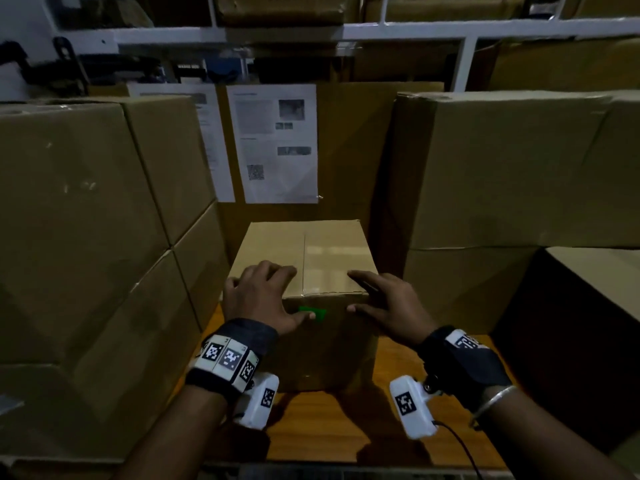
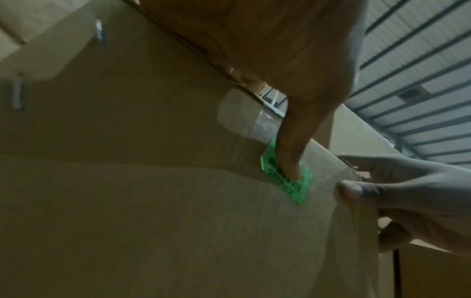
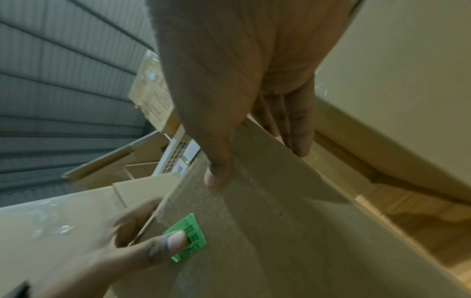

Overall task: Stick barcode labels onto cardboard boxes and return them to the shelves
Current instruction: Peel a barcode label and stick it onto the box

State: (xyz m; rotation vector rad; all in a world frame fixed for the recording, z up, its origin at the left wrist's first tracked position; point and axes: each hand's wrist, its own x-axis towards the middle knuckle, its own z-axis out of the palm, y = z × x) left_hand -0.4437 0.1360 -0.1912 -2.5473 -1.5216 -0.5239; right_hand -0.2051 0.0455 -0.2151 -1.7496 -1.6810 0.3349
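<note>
The box (image 1: 329,251) sits near the front edge of the shelf (image 1: 394,362). My left hand (image 1: 259,296), fingers loose, thumbs the green label (image 1: 320,313) onto its front; right hand (image 1: 388,306) rests flat, steadying. A corner, perhaps unpressed, could peel.

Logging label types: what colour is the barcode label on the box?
Green rectangular label, black print; clearest in right wrist view.

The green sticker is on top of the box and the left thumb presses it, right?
No. The green sticker is on the front side of the box, not on top, as the left wrist view shows. The left thumb does press it.
</note>
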